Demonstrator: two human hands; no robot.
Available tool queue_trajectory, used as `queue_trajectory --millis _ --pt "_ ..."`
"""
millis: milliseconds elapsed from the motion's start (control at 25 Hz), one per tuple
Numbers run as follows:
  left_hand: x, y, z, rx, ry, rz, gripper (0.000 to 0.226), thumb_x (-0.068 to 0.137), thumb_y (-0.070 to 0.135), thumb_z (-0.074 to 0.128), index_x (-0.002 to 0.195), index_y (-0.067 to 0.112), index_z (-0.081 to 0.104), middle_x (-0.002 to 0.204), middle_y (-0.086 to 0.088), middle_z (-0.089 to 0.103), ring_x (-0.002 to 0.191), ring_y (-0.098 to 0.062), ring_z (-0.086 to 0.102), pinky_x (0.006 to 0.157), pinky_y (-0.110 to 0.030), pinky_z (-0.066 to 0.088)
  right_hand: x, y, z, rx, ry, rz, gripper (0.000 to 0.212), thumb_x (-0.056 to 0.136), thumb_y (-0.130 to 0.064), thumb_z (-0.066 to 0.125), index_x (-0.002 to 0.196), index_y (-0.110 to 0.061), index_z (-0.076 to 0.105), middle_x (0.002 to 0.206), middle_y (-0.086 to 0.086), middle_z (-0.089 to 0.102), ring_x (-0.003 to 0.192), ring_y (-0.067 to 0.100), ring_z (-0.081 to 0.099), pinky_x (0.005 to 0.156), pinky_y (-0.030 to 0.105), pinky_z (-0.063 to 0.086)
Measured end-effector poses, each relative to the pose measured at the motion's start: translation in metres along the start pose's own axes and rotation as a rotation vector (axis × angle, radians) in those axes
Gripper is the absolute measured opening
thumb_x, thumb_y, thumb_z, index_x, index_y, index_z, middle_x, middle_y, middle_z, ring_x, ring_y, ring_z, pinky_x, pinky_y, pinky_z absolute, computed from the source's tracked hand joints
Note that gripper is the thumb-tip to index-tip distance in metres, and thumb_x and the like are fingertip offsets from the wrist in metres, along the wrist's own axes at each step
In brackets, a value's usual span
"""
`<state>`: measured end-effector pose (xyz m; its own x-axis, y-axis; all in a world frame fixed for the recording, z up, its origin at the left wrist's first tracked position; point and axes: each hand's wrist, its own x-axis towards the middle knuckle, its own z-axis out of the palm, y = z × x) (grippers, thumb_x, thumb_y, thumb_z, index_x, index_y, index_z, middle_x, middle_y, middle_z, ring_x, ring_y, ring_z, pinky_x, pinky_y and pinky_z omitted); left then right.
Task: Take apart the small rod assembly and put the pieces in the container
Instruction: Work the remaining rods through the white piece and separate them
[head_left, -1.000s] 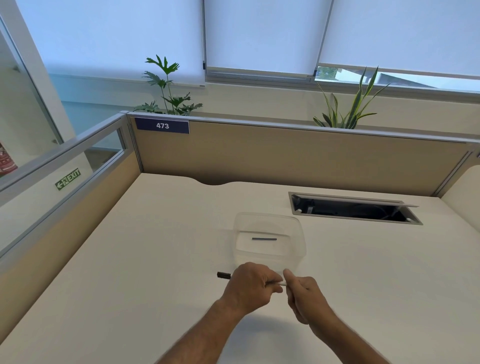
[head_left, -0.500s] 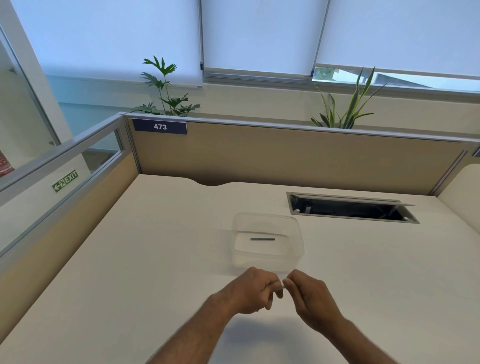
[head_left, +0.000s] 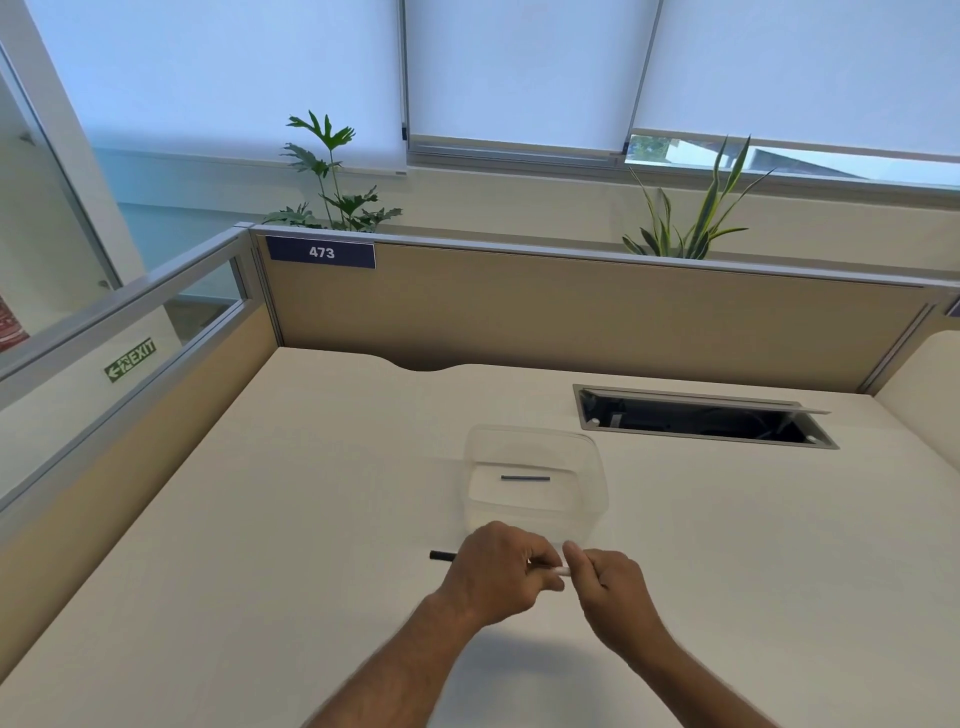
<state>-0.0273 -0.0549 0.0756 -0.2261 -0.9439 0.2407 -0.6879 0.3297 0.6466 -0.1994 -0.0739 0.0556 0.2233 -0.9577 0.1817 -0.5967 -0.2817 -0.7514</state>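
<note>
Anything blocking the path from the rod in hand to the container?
Nothing visible. The rod assembly, held by the left hand and right hand, sits just in front of the open-topped clear container, which has no lid.

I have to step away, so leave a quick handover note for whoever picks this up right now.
Left hand grips the rod assembly; its dark end sticks out on the left. Right hand pinches the pale tip. Both are just in front of the clear container on the desk.
Done: one short dark piece lies in the container.
Left: pull the held rod apart, then drop its pieces in.
</note>
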Motion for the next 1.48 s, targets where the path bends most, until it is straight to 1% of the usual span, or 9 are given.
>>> queue_trajectory --millis 120,240,360,560,760,920,1040,1280,1480 --pt "0.000 0.003 0.003 0.014 0.036 -0.020 0.021 0.080 0.042 0.072 0.090 0.024 0.077 0.083 0.008 0.078 0.071 -0.010 0.067 0.067 -0.026 0.055 0.000 -0.001 -0.001 0.100 -0.022 0.112 0.060 0.101 -0.026 0.049 0.042 -0.024 0.039 0.039 -0.008 0.040 0.043 0.007 0.034 0.050 0.028 0.029" --pt "0.001 0.003 0.002 -0.017 -0.030 -0.044 0.023 0.086 0.040 0.062 0.085 0.021 0.076 0.077 0.006 0.076 0.068 -0.010 0.066 0.065 -0.029 0.055 -0.008 0.000 -0.012 0.000 -0.027 -0.147 0.041 0.101 -0.026 0.046 0.060 -0.030 0.049 0.051 -0.014 0.049 0.047 0.005 0.042 0.049 0.022 0.034" --pt "0.002 0.004 -0.006 -0.143 -0.172 -0.084 0.027 0.092 0.033 0.054 0.081 0.017 0.074 0.071 0.002 0.074 0.058 -0.007 0.063 0.058 -0.023 0.054 -0.012 0.004 -0.024 -0.208 -0.060 -0.369 0.020 0.098 -0.030 0.044 0.080 -0.024 0.051 0.059 -0.015 0.045 0.050 0.006 0.040 0.049 0.026 0.036" --pt "0.002 0.007 -0.014 -0.309 -0.397 -0.168 0.032 0.097 0.030 0.051 0.076 0.017 0.072 0.058 0.004 0.066 0.038 -0.008 0.047 0.045 -0.022 0.045 -0.012 0.005 -0.026 -0.175 -0.039 -0.515 0.030 0.096 -0.027 0.046 0.072 -0.012 0.053 0.063 -0.002 0.050 0.049 0.017 0.041 0.044 0.034 0.039" --pt "0.000 0.005 -0.013 -0.242 -0.311 -0.130 0.030 0.096 0.027 0.056 0.075 0.015 0.073 0.056 0.005 0.065 0.041 0.000 0.053 0.048 -0.008 0.042 -0.012 0.001 -0.011 0.029 -0.010 -0.313 0.036 0.094 -0.023 0.049 0.059 -0.015 0.045 0.053 -0.010 0.038 0.049 0.007 0.035 0.048 0.024 0.029" --pt "0.001 -0.001 -0.009 -0.224 -0.147 -0.083 0.011 0.085 0.024 0.072 0.084 0.016 0.079 0.075 -0.001 0.077 0.060 -0.006 0.065 0.060 -0.020 0.054 -0.012 -0.002 -0.003 0.129 -0.017 -0.139 0.044 0.096 -0.016 0.052 0.054 -0.021 0.043 0.048 -0.011 0.039 0.047 0.004 0.035 0.048 0.020 0.028" --pt "0.000 -0.003 -0.003 -0.214 -0.039 -0.081 0.013 0.075 0.027 0.081 0.085 0.021 0.079 0.075 0.003 0.077 0.061 -0.009 0.066 0.060 -0.028 0.056 -0.012 -0.002 0.001 0.192 -0.036 0.002 0.050 0.098 -0.007 0.052 0.052 -0.022 0.042 0.046 -0.009 0.042 0.048 0.005 0.036 0.048 0.019 0.028" --pt "0.002 -0.005 0.009 -0.064 0.146 -0.017 0.014 0.067 0.023 0.086 0.075 0.018 0.075 0.073 0.003 0.074 0.069 -0.010 0.059 0.062 -0.029 0.051 -0.007 -0.011 0.007 0.311 -0.076 0.208 0.055 0.101 -0.017 0.048 0.048 -0.021 0.039 0.044 -0.009 0.036 0.045 0.009 0.030 0.050 0.029 0.026" --pt "0.002 0.002 0.014 -0.214 0.259 -0.079 0.026 0.070 0.032 0.085 0.088 0.024 0.067 0.070 0.007 0.072 0.065 -0.006 0.065 0.062 -0.031 0.057 -0.009 -0.020 0.000 0.465 -0.004 0.232 0.032 0.096 -0.041 0.057 0.071 -0.024 0.066 0.057 -0.007 0.064 0.050 0.008 0.054 0.050 0.027 0.044"
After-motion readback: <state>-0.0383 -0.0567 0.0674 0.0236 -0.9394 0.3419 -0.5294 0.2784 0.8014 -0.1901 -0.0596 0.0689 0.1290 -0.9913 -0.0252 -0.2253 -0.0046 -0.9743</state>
